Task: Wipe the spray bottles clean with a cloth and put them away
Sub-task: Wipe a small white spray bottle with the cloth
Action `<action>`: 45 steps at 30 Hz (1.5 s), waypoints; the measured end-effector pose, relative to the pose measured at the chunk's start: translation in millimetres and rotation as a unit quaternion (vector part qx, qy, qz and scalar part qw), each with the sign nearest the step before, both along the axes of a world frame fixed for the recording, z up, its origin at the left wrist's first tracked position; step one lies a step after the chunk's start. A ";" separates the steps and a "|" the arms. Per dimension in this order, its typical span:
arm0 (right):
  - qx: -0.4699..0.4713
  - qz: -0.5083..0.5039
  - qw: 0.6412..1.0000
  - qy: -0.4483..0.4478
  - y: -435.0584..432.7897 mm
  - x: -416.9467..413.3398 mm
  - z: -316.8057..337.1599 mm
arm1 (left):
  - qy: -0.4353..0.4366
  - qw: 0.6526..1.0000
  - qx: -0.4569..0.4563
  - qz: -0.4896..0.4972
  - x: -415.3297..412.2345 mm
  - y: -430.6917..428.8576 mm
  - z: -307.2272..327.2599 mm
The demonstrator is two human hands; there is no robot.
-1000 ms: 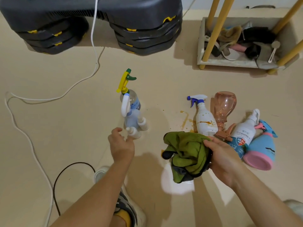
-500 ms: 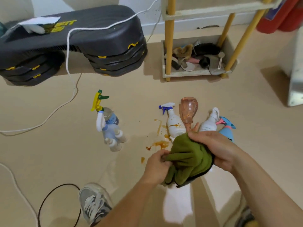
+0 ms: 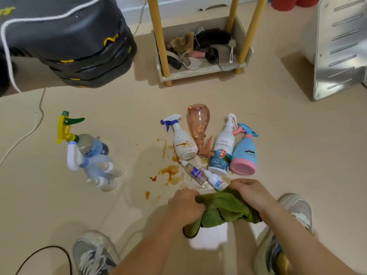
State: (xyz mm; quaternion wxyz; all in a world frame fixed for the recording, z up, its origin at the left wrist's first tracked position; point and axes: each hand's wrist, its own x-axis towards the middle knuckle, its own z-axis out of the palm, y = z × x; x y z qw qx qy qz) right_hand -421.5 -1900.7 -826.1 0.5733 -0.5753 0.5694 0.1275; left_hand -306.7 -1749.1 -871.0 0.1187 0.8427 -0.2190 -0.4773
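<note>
Both hands grip a green cloth [image 3: 224, 210] low over the floor; my left hand [image 3: 185, 205] bunches its left edge, my right hand [image 3: 251, 195] holds its right side. Just beyond them lie several spray bottles: a white stained bottle [image 3: 181, 141], a pink clear bottle [image 3: 197, 124], a white labelled bottle [image 3: 223, 149], a blue and pink bottle [image 3: 245, 153] and two small bottles [image 3: 206, 176]. To the left stands a separate cluster of upright bottles [image 3: 90, 155], one with a yellow and green trigger.
Brown liquid stains [image 3: 168, 171] spread on the beige floor. A shelf tray [image 3: 198, 73] with yellow legs holds shoes at the back. Black stacked steps [image 3: 79, 46], a white cord [image 3: 8, 62], a metal panel [image 3: 341, 48] and my shoes [image 3: 93, 253] are around.
My left hand left the upright bottles on the left and took hold of the cloth. Both hands lowered with the cloth, uncovering the two small bottles.
</note>
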 end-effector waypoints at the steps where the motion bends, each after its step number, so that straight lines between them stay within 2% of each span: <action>1: 0.000 0.008 1.000 0.004 2.3 -0.4 -7.8 | 0.012 1.000 -0.011 0.011 0.6 -2.0 -5.9; 5: -0.059 0.033 0.996 0.051 4.4 -3.1 -35.9 | -0.013 0.995 -0.080 0.050 -3.5 -22.2 -26.8; 8: -0.093 0.060 0.993 0.048 3.4 -4.4 -53.2 | 0.058 0.989 -0.074 0.116 -20.9 -49.3 -42.0; 11: -0.116 0.135 0.984 0.030 5.5 -2.3 -70.3 | 0.110 0.956 -0.056 0.265 -35.5 -67.5 -58.5; 13: -0.150 0.211 0.964 0.065 5.7 0.1 -86.9 | 0.123 0.934 -0.053 0.332 -41.5 -72.4 -66.6; 17: -0.200 0.317 0.913 0.163 4.1 12.2 -102.6 | 0.178 0.895 -0.071 0.403 -46.1 -73.1 -73.4; 20: -0.221 0.339 0.898 0.175 5.0 18.4 -106.5 | 0.218 0.866 -0.068 0.445 -47.5 -68.6 -67.5; 23: -0.220 0.300 0.920 0.119 4.5 21.2 -100.3 | 0.248 0.824 -0.089 0.502 -47.0 -60.3 -53.1; 25: -0.190 0.255 0.946 0.056 0.5 21.9 -91.4 | 0.253 0.810 -0.133 0.511 -44.5 -53.2 -40.7; 27: -0.112 0.181 0.977 -0.032 -5.0 22.4 -76.0 | 0.237 0.805 -0.174 0.516 -37.6 -45.8 -24.7; 29: 0.008 0.110 0.985 -0.130 -11.4 25.2 -51.2 | 0.208 0.799 -0.199 0.527 -22.2 -38.9 -5.6; 32: 0.203 0.030 0.952 -0.228 -18.8 31.6 -11.3 | 0.210 0.806 -0.251 0.493 8.3 -28.5 29.4; 35: 0.271 0.019 0.914 -0.302 -21.5 40.5 25.4 | 0.293 0.831 -0.293 0.372 32.4 -19.5 70.0; 38: 0.274 0.012 0.900 -0.338 -18.1 49.9 64.7 | 0.310 0.839 -0.324 0.309 43.6 -14.8 111.6; 40: 0.243 -0.011 0.903 -0.353 -14.7 57.2 91.7 | 0.274 0.825 -0.362 0.337 46.7 -11.5 134.1; 42: 0.216 -0.075 0.899 -0.372 -10.7 64.6 118.0 | 0.242 0.813 -0.387 0.363 47.7 -7.5 150.5; 45: 0.199 -0.218 0.848 -0.441 -3.1 69.8 154.6 | 0.220 0.790 -0.421 0.387 45.4 -2.3 173.0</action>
